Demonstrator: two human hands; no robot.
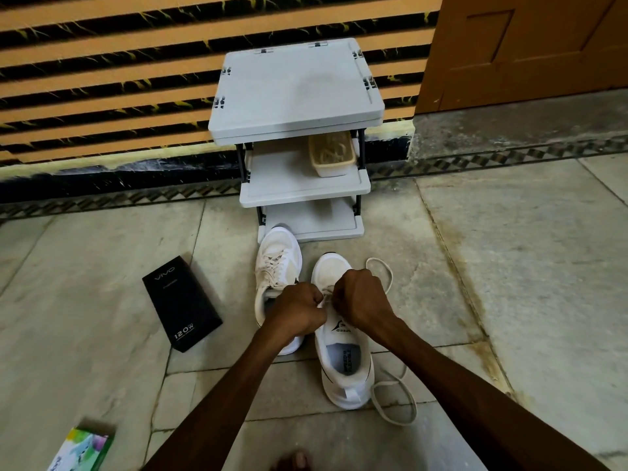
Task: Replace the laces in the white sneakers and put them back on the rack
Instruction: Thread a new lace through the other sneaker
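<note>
Two white sneakers stand on the stone floor in front of a grey three-shelf rack [295,96]. The left sneaker [277,266] is laced. The right sneaker [343,362] lies nearer me, toe toward the rack. My left hand [297,312] and my right hand [360,295] are both curled over its eyelet area, each pinching the white lace between them. The loose lace [396,407] loops on the floor to the right of the shoe, with another loop beside the toe.
A black phone box [181,305] lies on the floor to the left of the shoes. A green and white packet [81,450] sits at the bottom left. A beige basket [332,154] stands on the rack's middle shelf. A brown door [523,45] is at the back right.
</note>
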